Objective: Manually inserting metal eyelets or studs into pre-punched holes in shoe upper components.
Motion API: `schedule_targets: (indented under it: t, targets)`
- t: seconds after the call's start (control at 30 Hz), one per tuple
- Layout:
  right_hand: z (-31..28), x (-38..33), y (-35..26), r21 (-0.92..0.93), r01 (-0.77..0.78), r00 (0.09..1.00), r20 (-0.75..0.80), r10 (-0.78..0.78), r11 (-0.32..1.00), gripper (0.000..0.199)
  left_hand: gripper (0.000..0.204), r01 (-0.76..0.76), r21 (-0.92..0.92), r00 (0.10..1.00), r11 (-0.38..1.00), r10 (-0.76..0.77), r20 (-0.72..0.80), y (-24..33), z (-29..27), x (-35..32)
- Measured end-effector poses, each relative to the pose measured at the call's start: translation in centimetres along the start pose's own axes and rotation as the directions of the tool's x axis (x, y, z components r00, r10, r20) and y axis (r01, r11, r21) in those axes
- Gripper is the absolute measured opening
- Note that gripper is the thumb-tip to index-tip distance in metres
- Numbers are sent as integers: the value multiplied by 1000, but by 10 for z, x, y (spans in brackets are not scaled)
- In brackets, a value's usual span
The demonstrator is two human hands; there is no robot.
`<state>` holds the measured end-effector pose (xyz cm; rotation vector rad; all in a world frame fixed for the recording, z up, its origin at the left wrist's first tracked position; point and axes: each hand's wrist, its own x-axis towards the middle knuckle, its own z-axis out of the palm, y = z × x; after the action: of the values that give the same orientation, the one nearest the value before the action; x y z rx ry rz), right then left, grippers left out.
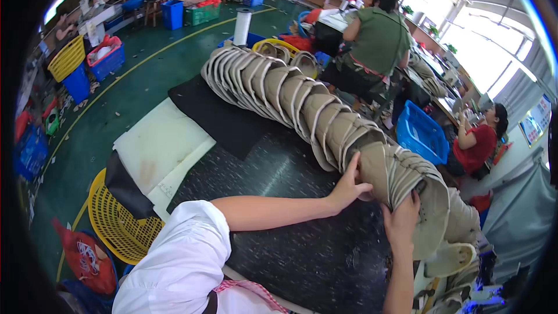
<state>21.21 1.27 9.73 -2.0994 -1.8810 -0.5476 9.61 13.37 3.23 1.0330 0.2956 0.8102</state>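
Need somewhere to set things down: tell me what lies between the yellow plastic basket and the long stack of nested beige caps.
In the head view, between yellow plastic basket and beige caps: white foam sheets, black mat, dark speckled tabletop.
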Motion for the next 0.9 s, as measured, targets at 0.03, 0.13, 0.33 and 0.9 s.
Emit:
schedule_targets:
  t: [0.03,0.13,0.33,0.9]
  targets:
    - [14,13,-7,132,-67,996,-43,73,989,61,89,-36,24,999,999,36,-6,10,-14,2]
    - [55,52,-18,390,-162,983,-21,185,907,64,83,-59,81,998,995,60,-12,34,-59,5]
    - [77,56,3,497,-95,994,9,105,863,74,60,-348,843,907,409,373,193,116,-149,-46]
    - [143,142,-77,612,-57,988,148,-43,789,82,97,39,724,820,689,392,-417,196,-359,-77]
